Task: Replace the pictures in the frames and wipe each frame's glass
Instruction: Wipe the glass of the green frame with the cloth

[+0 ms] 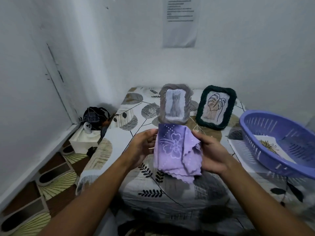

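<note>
Covering a table point(170, 193) against white walls point(119, 48), leaf-print cloth point(136, 106).

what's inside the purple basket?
In the purple slotted plastic basket lies a white paper sheet with a yellowish plant drawing. The near wall covers the rest of its floor.

From my feed I see two bare forearms reaching in from the bottom edge, with no sleeve on either one as far up as the picture shows; the left hand point(143, 147) and the right hand point(213, 154) wear no gloves. I can make out no watch or bracelet at either wrist; the fingers point(150, 133) are too blurred to check for rings.
</note>
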